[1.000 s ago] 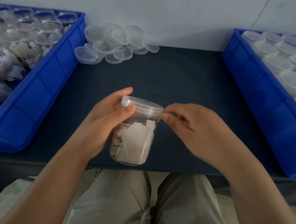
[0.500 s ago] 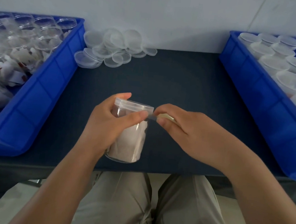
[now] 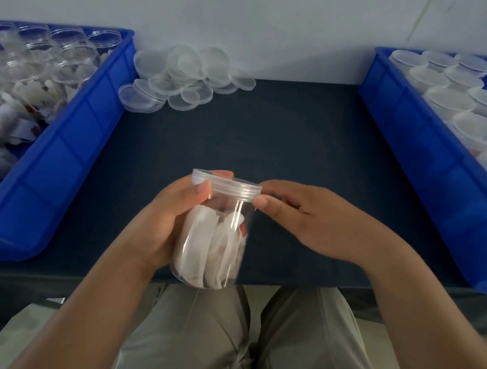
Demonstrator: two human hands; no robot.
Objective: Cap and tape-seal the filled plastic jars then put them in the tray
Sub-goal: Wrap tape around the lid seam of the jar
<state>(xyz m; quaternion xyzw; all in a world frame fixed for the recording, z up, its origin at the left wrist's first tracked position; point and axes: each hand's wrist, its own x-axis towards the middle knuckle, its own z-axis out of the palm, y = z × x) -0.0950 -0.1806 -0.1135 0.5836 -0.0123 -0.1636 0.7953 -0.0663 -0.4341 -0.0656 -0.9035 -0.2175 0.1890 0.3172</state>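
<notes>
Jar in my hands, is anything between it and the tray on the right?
Nothing visible. The left hand holds the jar, the right hand pinches its cap, and only bare table lies between it and the tray. The tray's near wall has to be lifted over.

Two bare hands are seen, the left hand and the right hand. Each is followed by a forearm left uncovered as far as the lower edge of the view. Short, plainly trimmed nails are shown on both thumbs. The legs are clothed in trousers of a light greyish-beige cloth. Long seams are seen running down the cloth of each leg. The fabric is gathered into soft folds and creases in the middle, between the two legs.
</notes>
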